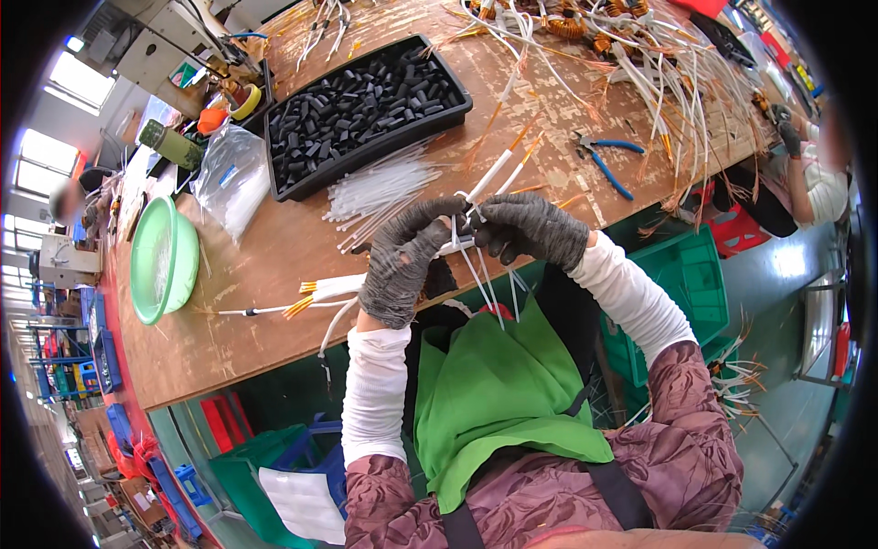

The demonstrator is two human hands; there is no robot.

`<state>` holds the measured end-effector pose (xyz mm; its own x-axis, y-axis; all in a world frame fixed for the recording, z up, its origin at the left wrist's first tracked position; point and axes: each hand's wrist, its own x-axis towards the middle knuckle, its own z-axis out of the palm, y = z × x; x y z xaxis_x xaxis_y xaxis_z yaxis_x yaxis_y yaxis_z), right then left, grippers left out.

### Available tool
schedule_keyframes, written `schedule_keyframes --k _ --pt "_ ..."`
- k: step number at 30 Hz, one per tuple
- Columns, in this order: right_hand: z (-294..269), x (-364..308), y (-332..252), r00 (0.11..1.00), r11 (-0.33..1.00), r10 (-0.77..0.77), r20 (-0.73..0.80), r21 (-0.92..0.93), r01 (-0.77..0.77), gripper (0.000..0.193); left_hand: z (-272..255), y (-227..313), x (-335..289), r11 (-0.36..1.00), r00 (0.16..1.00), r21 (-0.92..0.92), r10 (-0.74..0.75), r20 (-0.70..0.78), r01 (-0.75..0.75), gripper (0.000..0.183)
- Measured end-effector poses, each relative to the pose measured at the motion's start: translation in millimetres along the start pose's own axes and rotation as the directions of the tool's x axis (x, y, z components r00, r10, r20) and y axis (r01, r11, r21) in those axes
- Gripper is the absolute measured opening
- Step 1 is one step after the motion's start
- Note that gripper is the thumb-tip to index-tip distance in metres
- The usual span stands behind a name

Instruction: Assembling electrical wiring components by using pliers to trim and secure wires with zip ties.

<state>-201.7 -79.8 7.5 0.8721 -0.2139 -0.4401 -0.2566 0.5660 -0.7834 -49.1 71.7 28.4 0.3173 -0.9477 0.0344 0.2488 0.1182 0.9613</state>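
Observation:
Both my hands, in grey gloves, meet at the table's front edge with their fingers pinched together. My left hand [402,265] grips a bundle of white wires [491,177] whose bare orange-copper ends point up and away. My right hand [540,229] closes on a thin white cable tie [477,277] at the bundle, its tails hanging over my green apron. The fingers partly hide the point where tie and wires meet. Just beyond my left hand lies a loose pile of white cable ties [380,188]. More white wires with orange ends [334,288] lie beside my left wrist.
A black tray [366,165] of small black sleeves stands behind the ties. Blue-handled cutters [608,163] lie right, near tangled wire assemblies [640,69]. At left are a green basin [187,261] and a clear bag [233,174]. Green crates [677,284] sit below; another person works at far right.

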Motion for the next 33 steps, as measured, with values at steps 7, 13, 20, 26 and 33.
schedule_keyframes --k 7,13,20,26,33 --pt "-1.9 2.1 2.8 0.997 0.998 0.01 0.082 0.063 -0.015 0.029 22.2 -18.9 12.0 0.95 0.884 0.261 0.268 -0.383 -0.174 0.018" --pt "-2.2 1.9 5.3 0.994 0.995 0.006 0.108 0.1 -0.017 0.029 29.4 -45.2 19.5 0.691 0.714 0.633 0.634 -0.298 -0.348 0.018" --pt "-3.9 1.0 8.8 0.996 0.996 -0.009 0.085 0.087 0.001 0.031 36.1 -46.4 12.2 0.734 0.758 0.569 0.593 -0.273 -0.369 0.02" --pt "21.3 -18.6 -4.6 0.978 0.894 -0.21 0.005 -0.405 0.194 0.031 27.8 -44.3 3.9 0.525 0.749 0.758 0.658 -0.072 -0.387 0.024" --pt "7.2 -25.9 0.9 0.922 0.765 -0.337 0.191 -0.515 0.386 0.02 38.3 -42.0 0.8 0.158 0.661 0.889 0.726 0.191 -0.431 0.035"
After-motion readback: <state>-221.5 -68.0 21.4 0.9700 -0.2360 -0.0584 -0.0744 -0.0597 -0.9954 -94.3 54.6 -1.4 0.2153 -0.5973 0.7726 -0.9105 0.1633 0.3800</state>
